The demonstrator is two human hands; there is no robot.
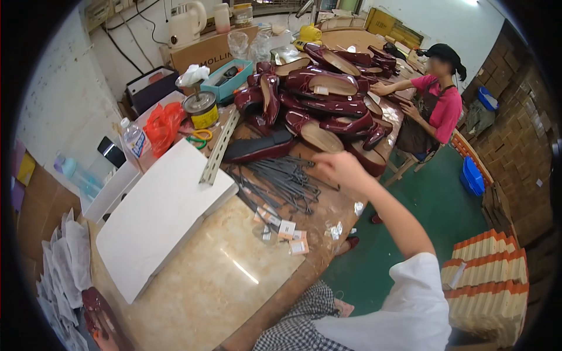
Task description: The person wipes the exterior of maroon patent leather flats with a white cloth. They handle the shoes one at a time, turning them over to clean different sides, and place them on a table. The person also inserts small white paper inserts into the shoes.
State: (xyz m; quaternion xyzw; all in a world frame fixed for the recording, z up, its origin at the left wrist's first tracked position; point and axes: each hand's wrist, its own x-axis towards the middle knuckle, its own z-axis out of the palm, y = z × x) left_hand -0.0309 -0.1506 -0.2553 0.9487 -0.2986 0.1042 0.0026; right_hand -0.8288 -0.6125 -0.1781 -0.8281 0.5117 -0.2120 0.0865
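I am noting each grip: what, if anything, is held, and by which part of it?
The left hand seems to hold a glossy burgundy shoe near its opening; whether the right hand, beside thin dark-grey sticks, holds one cannot be told.

Just left of the right grip (344, 168), many thin dark-grey strips (287, 182) lie flat in a loose, crisscrossed heap; whether the grip pinches one is unclear. Immediately beyond that grip, a glossy burgundy shoe (313, 133) rests open side up, tan insole showing, heel end nearest the fingers. At the left grip (105, 340), another burgundy shoe (97, 307) sits tilted, partly hidden.
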